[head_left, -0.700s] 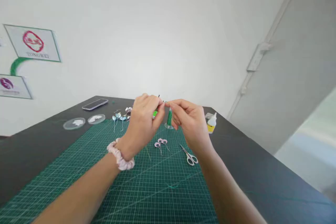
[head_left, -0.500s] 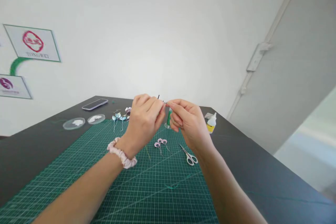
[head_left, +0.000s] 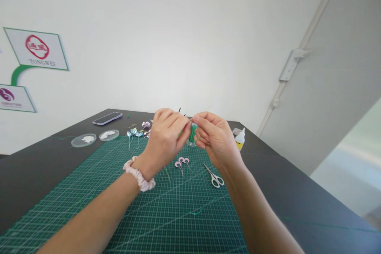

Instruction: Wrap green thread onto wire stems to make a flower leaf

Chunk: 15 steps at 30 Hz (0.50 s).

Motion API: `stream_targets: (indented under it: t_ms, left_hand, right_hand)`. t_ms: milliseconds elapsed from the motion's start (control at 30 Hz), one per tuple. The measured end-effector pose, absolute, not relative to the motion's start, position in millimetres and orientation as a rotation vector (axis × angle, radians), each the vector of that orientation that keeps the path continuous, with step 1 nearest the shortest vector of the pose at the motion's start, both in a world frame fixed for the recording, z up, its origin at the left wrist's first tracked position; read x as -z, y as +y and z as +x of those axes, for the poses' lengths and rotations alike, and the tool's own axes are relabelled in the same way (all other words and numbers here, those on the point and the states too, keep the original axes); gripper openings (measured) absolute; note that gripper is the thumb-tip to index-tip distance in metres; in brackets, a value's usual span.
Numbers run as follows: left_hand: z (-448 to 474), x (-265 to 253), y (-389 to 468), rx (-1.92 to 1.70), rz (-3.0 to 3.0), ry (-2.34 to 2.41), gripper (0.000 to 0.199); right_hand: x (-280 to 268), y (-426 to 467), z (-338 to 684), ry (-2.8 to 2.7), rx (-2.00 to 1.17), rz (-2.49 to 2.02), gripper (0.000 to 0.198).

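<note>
While the left hand point(head_left: 166, 133) and right hand point(head_left: 216, 137) clamp fingers on a thin strand point(head_left: 191, 120), short span between them: light, even tension advisable. Green spool point(head_left: 193, 134): beyond the fingers. Scissors point(head_left: 213, 175): nearer, rightward.

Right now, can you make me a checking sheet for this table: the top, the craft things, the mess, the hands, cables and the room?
Surface: dark table, with a green cutting mat on it.
Craft things: pink flower pieces and scissors lie on the mat; a green spool stands beyond.
Clutter: loose green thread on the mat; a phone at the far left.
Hands: left hand and right hand pinch a thin piece, too small to identify.
Cables: nothing seen loose on the table.
Surroundings: pale wall, with a TONGWEI sign at left.
</note>
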<state>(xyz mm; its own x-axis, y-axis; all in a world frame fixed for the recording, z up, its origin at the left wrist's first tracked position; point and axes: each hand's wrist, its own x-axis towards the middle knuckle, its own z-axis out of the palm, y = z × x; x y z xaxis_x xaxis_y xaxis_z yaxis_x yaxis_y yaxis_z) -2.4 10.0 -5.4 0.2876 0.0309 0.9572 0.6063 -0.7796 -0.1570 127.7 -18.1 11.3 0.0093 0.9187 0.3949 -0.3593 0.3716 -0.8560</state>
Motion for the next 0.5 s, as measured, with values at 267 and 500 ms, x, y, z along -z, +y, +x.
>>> stream_targets:
  t_ms: [267,500]
  left_hand:
    - [-5,-9,4,2.400,-3.307,-0.840,0.028]
    - [-8,-9,6,2.637,-3.632,-0.739,0.027]
  right_hand:
    - [-10,-19,129,-1.249,-0.980,-0.566,0.014]
    - [-8,-16,129,-1.318,-0.959,-0.524,0.015]
